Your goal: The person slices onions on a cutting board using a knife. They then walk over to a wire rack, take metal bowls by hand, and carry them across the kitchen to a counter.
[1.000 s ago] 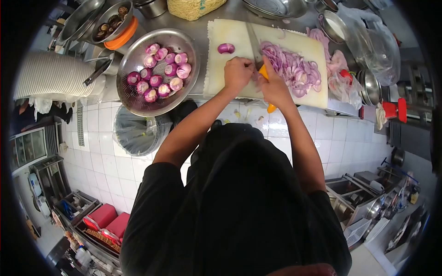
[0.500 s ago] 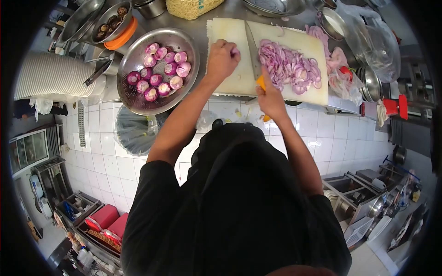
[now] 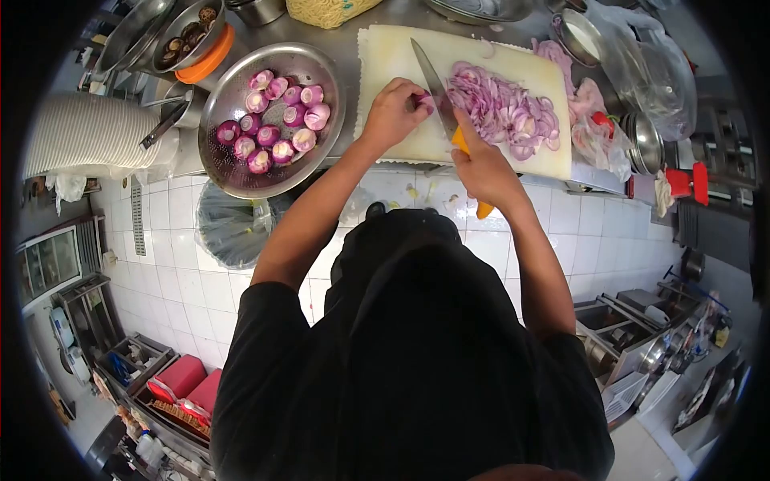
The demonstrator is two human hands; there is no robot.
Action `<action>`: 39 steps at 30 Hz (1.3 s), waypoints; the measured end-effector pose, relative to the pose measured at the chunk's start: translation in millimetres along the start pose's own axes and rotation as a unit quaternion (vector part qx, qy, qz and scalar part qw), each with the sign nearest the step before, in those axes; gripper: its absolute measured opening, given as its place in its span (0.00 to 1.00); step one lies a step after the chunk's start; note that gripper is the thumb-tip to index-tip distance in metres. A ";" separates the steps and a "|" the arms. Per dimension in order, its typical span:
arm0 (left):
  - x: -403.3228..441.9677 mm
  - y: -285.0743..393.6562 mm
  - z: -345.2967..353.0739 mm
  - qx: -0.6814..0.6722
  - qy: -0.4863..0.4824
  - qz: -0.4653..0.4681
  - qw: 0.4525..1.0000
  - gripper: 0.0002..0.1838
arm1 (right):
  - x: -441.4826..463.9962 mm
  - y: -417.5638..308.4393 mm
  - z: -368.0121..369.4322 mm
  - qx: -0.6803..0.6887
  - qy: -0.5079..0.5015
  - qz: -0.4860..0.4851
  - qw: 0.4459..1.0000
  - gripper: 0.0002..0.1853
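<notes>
My left hand (image 3: pixel 395 112) is closed on a piece of red onion (image 3: pixel 423 102) over the left half of the white cutting board (image 3: pixel 389 54); the fingers partly cover the piece. My right hand (image 3: pixel 488 170) grips the orange handle of a kitchen knife (image 3: pixel 433 80). Its blade points away from me and slants to the left, just right of the onion piece. Sliced red onion (image 3: pixel 505 112) lies heaped on the board's right half, beside the blade. Left of the board, a perforated metal colander (image 3: pixel 215 172) holds several peeled red onions (image 3: pixel 270 135).
At the far left are a bowl of dark mushrooms (image 3: pixel 191 36) on an orange container (image 3: pixel 207 60) and a stack of white plates (image 3: pixel 88 132). Noodles in a bag (image 3: pixel 329 10) sit behind. Plastic bags (image 3: pixel 642 72) and metal bowls (image 3: pixel 644 144) are on the right. A lined bin (image 3: pixel 228 224) stands below.
The knife's tip has swung left and its handle right, with my right hand shifting right and down. My left hand has turned, showing more of the onion piece.
</notes>
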State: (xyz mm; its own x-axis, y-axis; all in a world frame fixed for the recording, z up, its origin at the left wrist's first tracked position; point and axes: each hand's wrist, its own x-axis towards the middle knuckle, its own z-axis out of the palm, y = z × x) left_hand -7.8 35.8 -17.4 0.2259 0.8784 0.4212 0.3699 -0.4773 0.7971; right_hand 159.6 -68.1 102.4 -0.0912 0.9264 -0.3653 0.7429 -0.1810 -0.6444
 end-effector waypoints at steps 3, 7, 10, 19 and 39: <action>-0.8 4.1 0.0 0.010 0.008 0.006 1.000 0.12 | -9.0 -4.8 -2.7 -0.016 -0.011 0.011 1.000 0.35; -1.6 -0.9 1.4 -0.005 0.020 0.020 1.000 0.12 | 5.0 12.1 15.5 -0.011 0.021 -0.035 0.999 0.36; -1.5 0.0 1.0 0.005 0.015 0.017 1.000 0.12 | 33.2 31.3 39.7 -0.018 0.086 -0.098 0.991 0.36; -1.0 3.9 -1.3 0.044 0.027 0.065 0.997 0.12 | 47.3 -7.2 -5.6 0.056 -0.047 0.041 0.997 0.37; -4.1 3.8 -0.7 0.031 0.012 0.030 0.999 0.10 | 37.3 -20.4 -21.3 0.018 -0.061 0.028 0.998 0.36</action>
State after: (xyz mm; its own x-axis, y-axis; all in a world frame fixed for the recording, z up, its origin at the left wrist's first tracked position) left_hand -7.9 30.4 -15.8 0.2274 0.8482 0.4784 0.4119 -0.5289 0.7420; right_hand 155.2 -22.9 116.2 -0.1317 0.8673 -0.4800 0.7256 -0.2456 -0.6428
